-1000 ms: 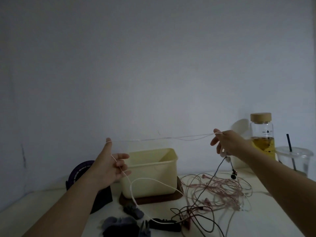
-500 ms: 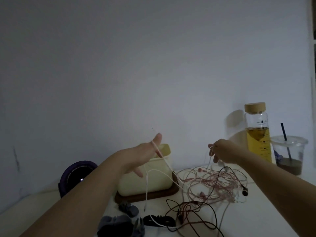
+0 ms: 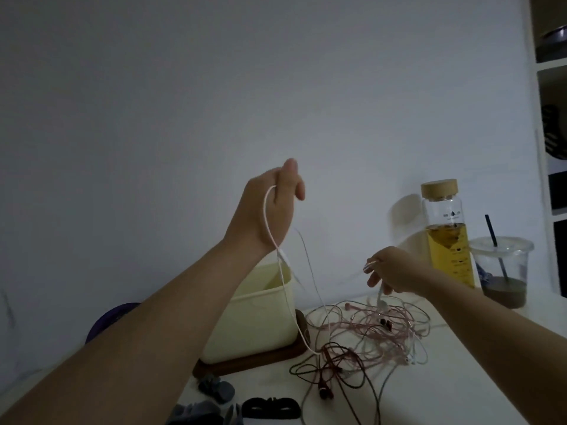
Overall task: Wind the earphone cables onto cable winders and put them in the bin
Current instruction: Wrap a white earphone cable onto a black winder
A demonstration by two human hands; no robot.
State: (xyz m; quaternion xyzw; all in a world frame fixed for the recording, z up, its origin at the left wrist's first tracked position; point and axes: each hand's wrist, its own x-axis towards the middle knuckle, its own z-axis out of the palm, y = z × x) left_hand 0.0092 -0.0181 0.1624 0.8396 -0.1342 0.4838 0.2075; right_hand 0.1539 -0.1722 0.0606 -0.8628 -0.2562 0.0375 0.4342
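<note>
Head view, from left to right: a purple round object [image 3: 107,317] sits at the table's [image 3: 460,378] far left edge, partly hidden behind the person's left forearm. The left hand [image 3: 270,210] is raised high, its fingers curled away from the camera, with a white earphone cable [image 3: 267,222] hooked through the crook of the thumb and trailing down across the wrist. Below it the cream bin [image 3: 260,320] stands on a dark wooden board [image 3: 254,360]. Grey cable winders [image 3: 216,391] and a black cable winder [image 3: 270,407] lie on the table in front of the board. The white cable drops to a tangle of dark red cables [image 3: 337,366], with a heap of pink cables [image 3: 383,329] just beyond. Over that heap the right hand [image 3: 395,273] pinches the white cable's thin far strands, a small end piece hanging beneath its fingers. At far right stand a glass bottle [image 3: 448,234] with a wooden lid and a plastic cup [image 3: 503,271] with a straw.
</note>
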